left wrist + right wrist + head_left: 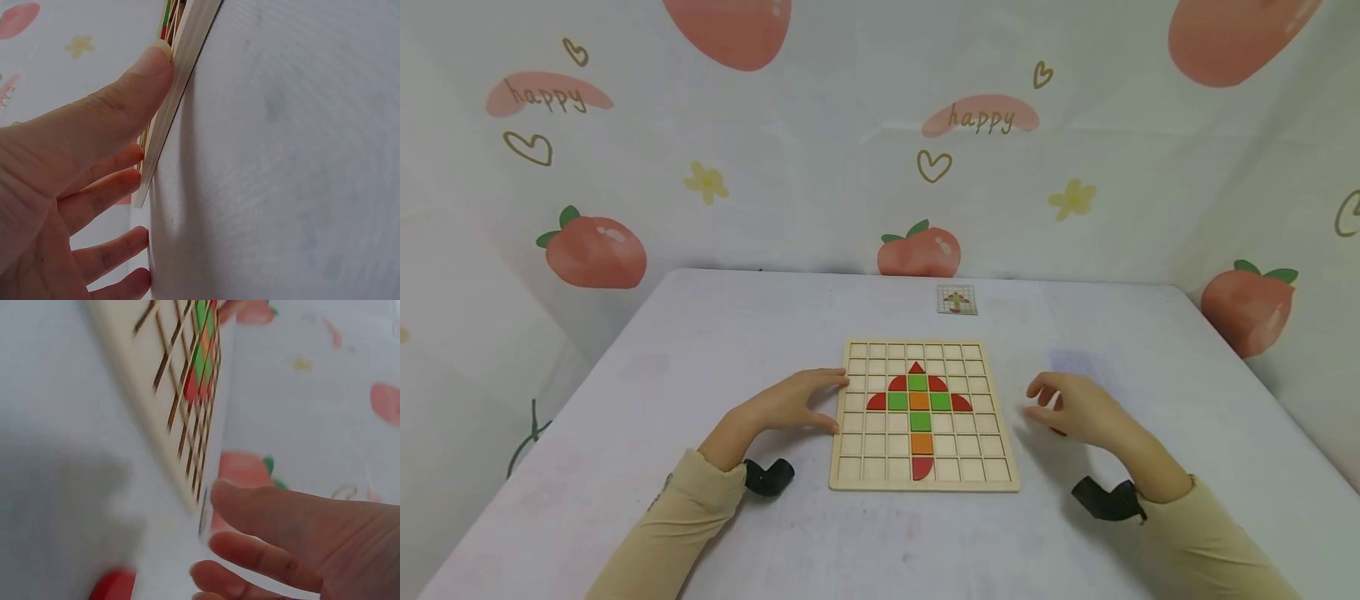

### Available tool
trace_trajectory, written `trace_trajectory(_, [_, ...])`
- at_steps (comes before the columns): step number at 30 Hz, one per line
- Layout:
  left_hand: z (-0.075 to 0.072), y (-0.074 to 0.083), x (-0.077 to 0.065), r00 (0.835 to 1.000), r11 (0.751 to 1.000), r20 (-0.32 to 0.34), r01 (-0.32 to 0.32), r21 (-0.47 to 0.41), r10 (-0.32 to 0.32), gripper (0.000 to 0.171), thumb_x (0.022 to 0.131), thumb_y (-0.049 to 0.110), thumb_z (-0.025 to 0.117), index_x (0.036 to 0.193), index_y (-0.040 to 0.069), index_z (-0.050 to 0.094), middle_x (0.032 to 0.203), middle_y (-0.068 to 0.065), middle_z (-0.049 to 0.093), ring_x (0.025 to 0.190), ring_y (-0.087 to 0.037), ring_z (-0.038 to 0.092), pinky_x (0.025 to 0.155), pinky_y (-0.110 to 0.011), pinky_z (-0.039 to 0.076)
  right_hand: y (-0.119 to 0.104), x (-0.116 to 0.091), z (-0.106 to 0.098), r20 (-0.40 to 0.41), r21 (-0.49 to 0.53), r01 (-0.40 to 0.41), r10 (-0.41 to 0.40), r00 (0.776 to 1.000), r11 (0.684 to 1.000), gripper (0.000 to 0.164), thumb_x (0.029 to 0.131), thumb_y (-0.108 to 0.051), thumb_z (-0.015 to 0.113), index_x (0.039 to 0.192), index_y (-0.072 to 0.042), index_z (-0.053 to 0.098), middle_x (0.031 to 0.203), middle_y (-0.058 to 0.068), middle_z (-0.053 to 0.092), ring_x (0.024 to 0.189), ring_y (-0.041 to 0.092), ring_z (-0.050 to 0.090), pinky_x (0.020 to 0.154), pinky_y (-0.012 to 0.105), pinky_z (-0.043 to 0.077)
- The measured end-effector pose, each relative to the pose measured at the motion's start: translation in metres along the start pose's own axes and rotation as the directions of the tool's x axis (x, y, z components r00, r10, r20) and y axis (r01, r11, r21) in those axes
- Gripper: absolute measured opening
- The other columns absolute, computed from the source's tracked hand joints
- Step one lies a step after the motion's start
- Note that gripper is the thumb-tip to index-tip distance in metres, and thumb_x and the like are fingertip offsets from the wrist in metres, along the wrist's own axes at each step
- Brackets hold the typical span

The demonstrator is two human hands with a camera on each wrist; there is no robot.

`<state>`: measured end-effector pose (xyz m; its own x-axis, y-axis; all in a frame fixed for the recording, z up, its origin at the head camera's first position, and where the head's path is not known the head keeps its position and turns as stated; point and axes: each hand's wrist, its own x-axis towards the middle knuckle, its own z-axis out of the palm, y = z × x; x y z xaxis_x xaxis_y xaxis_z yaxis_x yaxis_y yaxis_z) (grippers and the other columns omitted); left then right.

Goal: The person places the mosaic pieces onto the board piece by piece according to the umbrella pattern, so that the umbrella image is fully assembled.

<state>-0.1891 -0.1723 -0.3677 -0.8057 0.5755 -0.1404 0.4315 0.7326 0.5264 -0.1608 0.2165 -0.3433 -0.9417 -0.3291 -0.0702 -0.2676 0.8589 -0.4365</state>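
Note:
A wooden grid board (pixel 857 471) lies on the table, its cells partly filled with red, green and orange pieces in an arrow-like pattern. My left hand (pixel 797 400) is at the board's left side, thumb and fingers spread along that edge. In the left wrist view the thumb (pixel 150 62) touches the board's rim (pixel 181 87). My right hand (pixel 1075 408) hovers to the right of the board, fingers loosely bent with nothing between them. Below it lies a red piece (pixel 115 585) on the table, mostly hidden by the hand in the head view.
Behind the board lies a small card (pixel 957 300) printed with a similar pattern on a grid. The white table (pixel 760 325) ends at a hanging cloth (pixel 820 167) with fruit, hearts and flowers. Black wrist mounts (pixel 769 477) stick out beside both sleeves.

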Motion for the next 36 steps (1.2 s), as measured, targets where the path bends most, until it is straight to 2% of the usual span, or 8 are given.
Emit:
trace_trajectory(4, [0.001,0.0,0.0,1.0,1.0,0.004,0.012,-0.004,-0.012,0.069,0.077,0.026,0.076,0.135,0.0,0.047,0.147,-0.018,0.039,0.137,-0.038,0.033,0.114,-0.052,0.028,0.023,-0.004,-0.007,0.051,0.003,-0.08,0.08,0.995,0.997,0.029,0.08,-0.025,0.072,0.096,-0.003,0.062,0.087,0.009,0.062,0.074,0.016,0.054,0.057,0.025,0.044])
trace_trajectory(10, [0.001,-0.001,0.001,1.0,1.0,-0.002,0.001,-0.005,-0.001,0.068,0.077,0.025,0.076,0.134,0.0,0.047,0.146,-0.019,0.039,0.137,-0.038,0.033,0.114,-0.052,0.029,0.038,-0.006,-0.005,0.065,0.015,-0.072,0.071,0.995,0.997,0.029,0.074,-0.022,0.077,0.091,-0.003,0.062,0.083,0.009,0.062,0.072,0.016,0.052,0.058,0.025,0.043])
trace_trajectory(21, [0.0,-0.002,0.001,1.0,1.0,0.0,-0.007,-0.005,0.007,0.069,0.077,0.026,0.076,0.134,0.0,0.047,0.146,-0.018,0.039,0.137,-0.038,0.033,0.114,-0.052,0.028,0.04,-0.004,0.001,0.078,0.041,-0.082,0.079,0.994,0.996,0.018,0.075,-0.013,0.075,0.084,-0.003,0.063,0.078,0.003,0.061,0.07,0.015,0.05,0.059,0.024,0.043])
trace_trajectory(28, [0.001,-0.002,0.001,1.0,1.0,0.0,-0.012,-0.003,0.012,0.069,0.077,0.026,0.076,0.134,0.0,0.047,0.146,-0.019,0.039,0.137,-0.038,0.033,0.114,-0.052,0.029,0.038,-0.003,0.005,0.079,0.04,-0.112,0.109,0.991,0.993,0.017,0.075,-0.012,0.074,0.084,-0.004,0.062,0.078,0.005,0.062,0.069,0.015,0.05,0.056,0.025,0.044])
trace_trajectory(36, [0.0,-0.002,0.0,1.0,1.0,0.0,-0.015,0.0,0.015,0.069,0.077,0.026,0.076,0.134,0.0,0.047,0.146,-0.019,0.039,0.136,-0.039,0.034,0.113,-0.052,0.03,0.034,-0.004,0.002,0.069,0.024,-0.101,0.1,0.993,0.995,0.017,0.074,-0.012,0.073,0.083,-0.005,0.061,0.078,0.006,0.062,0.068,0.015,0.051,0.055,0.024,0.043])
